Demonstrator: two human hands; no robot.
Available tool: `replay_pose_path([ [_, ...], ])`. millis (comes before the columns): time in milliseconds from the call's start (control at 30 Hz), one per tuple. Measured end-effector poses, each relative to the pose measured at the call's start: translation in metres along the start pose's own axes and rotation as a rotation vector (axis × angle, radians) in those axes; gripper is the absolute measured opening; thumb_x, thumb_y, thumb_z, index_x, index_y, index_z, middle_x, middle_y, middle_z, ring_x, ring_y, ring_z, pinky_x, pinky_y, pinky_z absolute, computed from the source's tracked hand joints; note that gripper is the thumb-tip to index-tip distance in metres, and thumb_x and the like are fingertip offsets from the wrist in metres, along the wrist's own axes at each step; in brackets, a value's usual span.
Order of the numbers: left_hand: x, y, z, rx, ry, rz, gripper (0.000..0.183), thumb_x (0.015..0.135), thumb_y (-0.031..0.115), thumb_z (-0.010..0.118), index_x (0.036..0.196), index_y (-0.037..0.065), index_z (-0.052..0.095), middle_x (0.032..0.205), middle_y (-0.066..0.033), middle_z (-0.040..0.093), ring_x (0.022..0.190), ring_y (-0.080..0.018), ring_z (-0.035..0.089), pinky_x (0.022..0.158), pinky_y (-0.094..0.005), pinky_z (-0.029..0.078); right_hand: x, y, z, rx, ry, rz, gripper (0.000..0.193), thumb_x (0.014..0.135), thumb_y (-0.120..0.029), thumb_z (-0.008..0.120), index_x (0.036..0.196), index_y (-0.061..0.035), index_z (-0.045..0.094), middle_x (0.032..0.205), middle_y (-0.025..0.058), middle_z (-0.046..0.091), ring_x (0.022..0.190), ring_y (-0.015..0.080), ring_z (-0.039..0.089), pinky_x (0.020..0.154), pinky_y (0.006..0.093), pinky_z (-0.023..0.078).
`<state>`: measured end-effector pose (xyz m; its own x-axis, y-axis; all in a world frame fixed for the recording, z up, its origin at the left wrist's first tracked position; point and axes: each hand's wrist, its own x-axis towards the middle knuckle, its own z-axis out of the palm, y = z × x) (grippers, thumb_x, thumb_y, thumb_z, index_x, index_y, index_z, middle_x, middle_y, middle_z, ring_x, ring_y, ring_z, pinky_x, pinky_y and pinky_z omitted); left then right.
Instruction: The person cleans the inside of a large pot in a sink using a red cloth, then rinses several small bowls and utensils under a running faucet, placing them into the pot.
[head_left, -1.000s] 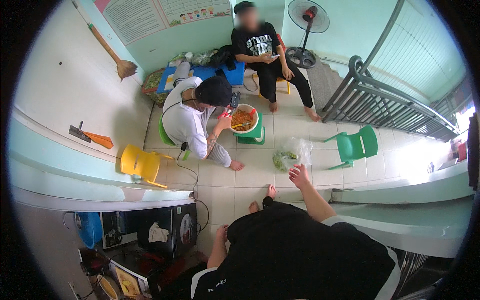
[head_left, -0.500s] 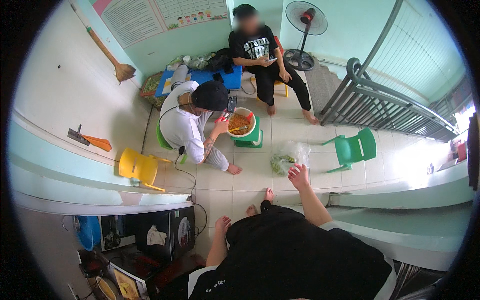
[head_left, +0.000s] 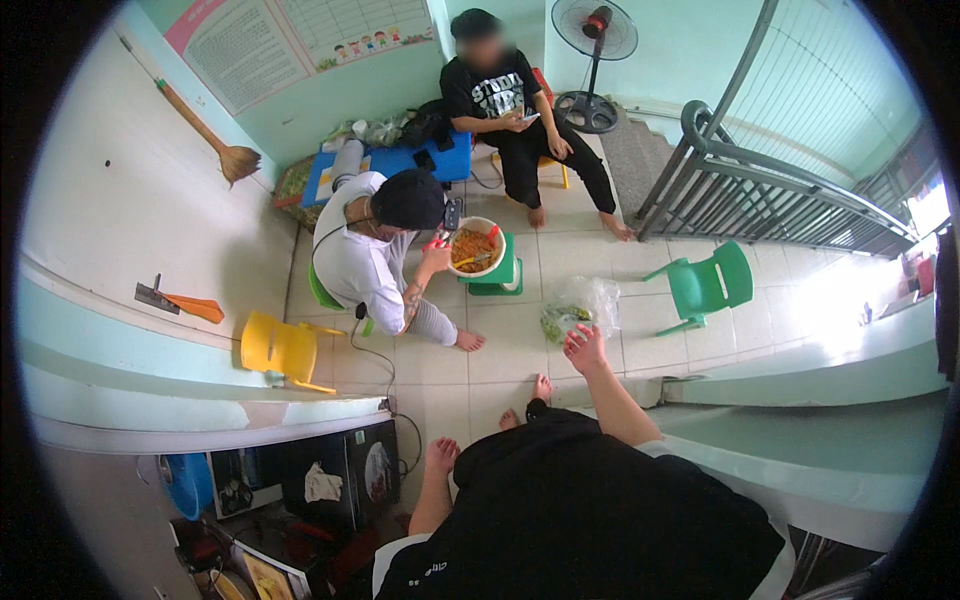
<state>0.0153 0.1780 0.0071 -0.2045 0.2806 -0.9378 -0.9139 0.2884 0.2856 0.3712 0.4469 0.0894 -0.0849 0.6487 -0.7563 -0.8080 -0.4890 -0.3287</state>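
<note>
My right hand (head_left: 585, 348) is held out in front of me, its fingers apart and nothing in it. In the picture it overlaps the near edge of a clear plastic bag (head_left: 598, 298) with green vegetables (head_left: 560, 322), which lies on the floor; whether they touch I cannot tell, though the hand seems to be above it. Beside my body on the left hangs my left hand (head_left: 441, 454), empty, with its fingers loosely out. Farther off, a white tub (head_left: 499, 263) of shredded orange food stands on a green stool (head_left: 505, 278).
A seated co-worker (head_left: 365, 240) in white leans over the tub, holding something red. Another person (head_left: 500, 100) sits behind with a phone. Around stand a green chair (head_left: 710, 285), a yellow chair (head_left: 278, 348), a blue table (head_left: 450, 158), a fan (head_left: 597, 50) and a railing (head_left: 790, 185). A cable (head_left: 385, 375) crosses the floor.
My right hand has shifted slightly left, still open. The whole view has moved a little. The co-worker's hand with the red thing is slightly lower, by the tub's rim.
</note>
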Motion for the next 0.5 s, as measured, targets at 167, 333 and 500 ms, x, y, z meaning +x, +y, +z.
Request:
replay_pose_path([
  [167,-0.001,0.015,0.034,-0.119,-0.087,-0.002,0.025,0.087,0.017,0.044,0.104,-0.002,0.044,0.094,-0.0125,0.050,0.086,-0.0256,0.053,0.070,-0.0371,0.050,0.005,-0.006,0.008,0.030,-0.027,-0.046,0.038,0.091,-0.045,0.033,0.097,-0.0115,0.050,0.089,0.0097,0.053,0.075,0.0228,0.050,0.064,0.0361,0.043],
  [333,-0.029,0.025,0.075,-0.412,-0.170,-0.028,0.039,0.086,0.029,0.046,0.111,-0.002,0.043,0.104,-0.0155,0.048,0.095,-0.0297,0.051,0.081,-0.0414,0.047,0.001,-0.008,0.000,0.059,-0.010,-0.048,0.039,0.091,-0.045,0.032,0.098,-0.0113,0.051,0.090,0.0103,0.053,0.075,0.0233,0.050,0.065,0.0363,0.042],
  [500,-0.054,0.037,0.097,-0.389,-0.254,-0.023,0.051,0.082,0.039,0.050,0.119,0.005,0.044,0.116,-0.0117,0.047,0.108,-0.0249,0.046,0.089,-0.0419,0.038,-0.001,-0.010,0.004,0.081,0.010,-0.042,0.038,0.089,-0.046,0.035,0.097,-0.0122,0.051,0.084,0.0090,0.055,0.073,0.0229,0.051,0.063,0.0365,0.042],
])
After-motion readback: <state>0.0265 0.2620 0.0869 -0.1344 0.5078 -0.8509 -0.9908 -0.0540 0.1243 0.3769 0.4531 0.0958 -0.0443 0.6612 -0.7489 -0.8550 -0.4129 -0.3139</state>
